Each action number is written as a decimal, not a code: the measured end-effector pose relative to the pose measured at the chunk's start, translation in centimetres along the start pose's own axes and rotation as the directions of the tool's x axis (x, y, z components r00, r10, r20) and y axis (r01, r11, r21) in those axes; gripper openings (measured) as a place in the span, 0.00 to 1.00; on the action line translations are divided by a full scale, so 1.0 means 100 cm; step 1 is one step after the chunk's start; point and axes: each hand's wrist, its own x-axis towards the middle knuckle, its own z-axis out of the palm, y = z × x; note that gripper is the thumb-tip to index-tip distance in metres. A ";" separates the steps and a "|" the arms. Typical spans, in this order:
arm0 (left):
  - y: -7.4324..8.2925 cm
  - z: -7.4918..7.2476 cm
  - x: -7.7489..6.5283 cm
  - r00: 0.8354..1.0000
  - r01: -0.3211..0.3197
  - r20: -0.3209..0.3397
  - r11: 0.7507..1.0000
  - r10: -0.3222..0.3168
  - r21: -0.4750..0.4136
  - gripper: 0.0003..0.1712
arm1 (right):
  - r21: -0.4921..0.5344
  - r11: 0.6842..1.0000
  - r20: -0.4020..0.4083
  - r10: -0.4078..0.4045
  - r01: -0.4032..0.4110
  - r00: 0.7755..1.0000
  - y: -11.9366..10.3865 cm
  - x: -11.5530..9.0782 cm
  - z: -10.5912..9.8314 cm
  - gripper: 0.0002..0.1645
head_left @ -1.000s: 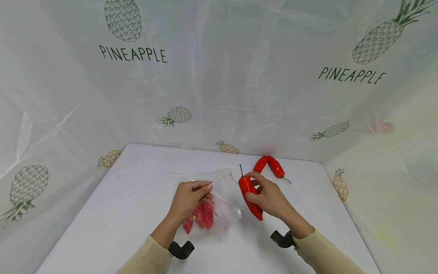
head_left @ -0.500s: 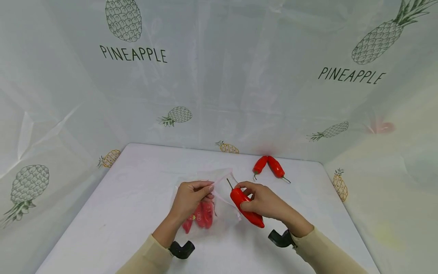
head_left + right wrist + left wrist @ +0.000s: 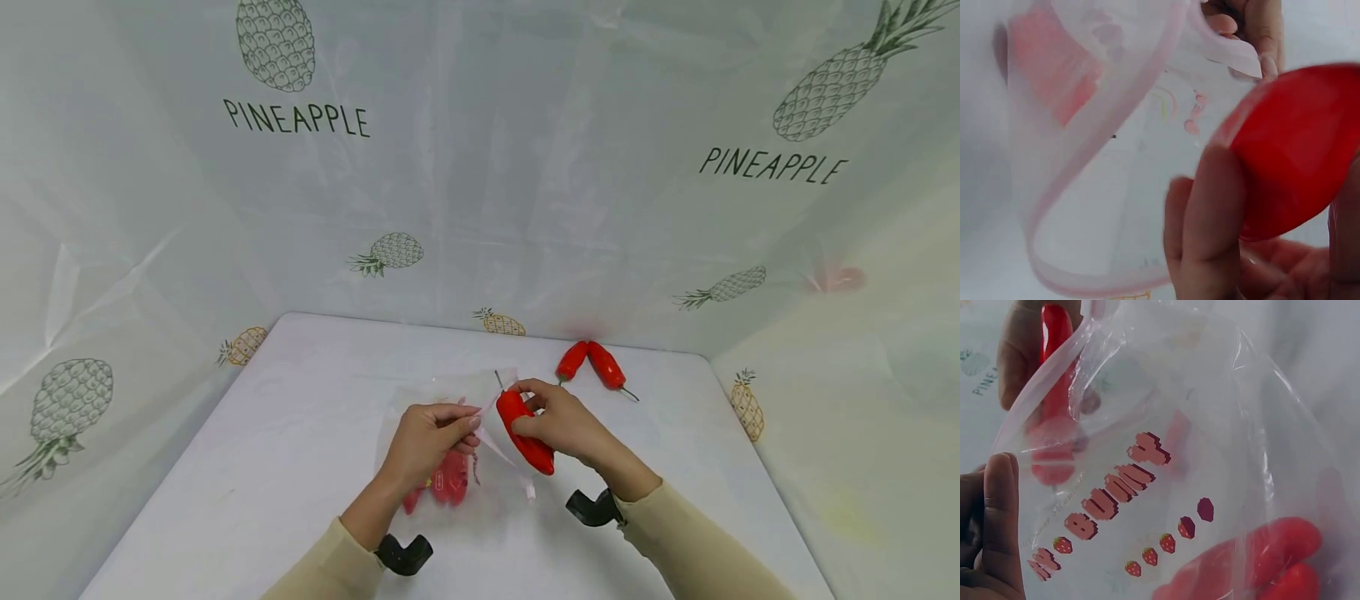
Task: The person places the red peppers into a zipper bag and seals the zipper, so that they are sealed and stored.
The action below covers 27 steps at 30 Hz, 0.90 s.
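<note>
My left hand (image 3: 435,437) pinches the rim of a clear zip bag (image 3: 1166,381) printed with pink letters and small strawberries. Several red peppers (image 3: 452,482) lie inside the bag, seen through the plastic. In my right hand (image 3: 558,421) is a large red chili pepper (image 3: 522,429), held between thumb and fingers with its stem pointing up and away. The right wrist view shows the bag's mouth gaping, its pink-edged rim (image 3: 1110,125) beside the pepper (image 3: 1297,150). I cannot tell how much of the pepper is past the rim.
Two more red chili peppers (image 3: 572,362) (image 3: 607,367) lie near the back edge of the white table (image 3: 315,400), tops nearly touching. A translucent pineapple-print curtain (image 3: 525,192) hangs around the back and sides.
My right hand has carried the pepper leftward to the bag's mouth. The left hand has shifted slightly right, still pinching the rim. The two peppers at the back stay put.
</note>
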 end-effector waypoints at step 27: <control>0.004 -0.010 0.005 1.000 0.002 -0.016 0.991 0.000 0.134 0.13 | -0.040 0.994 -0.212 -0.106 0.099 0.971 0.019 0.013 0.049 0.40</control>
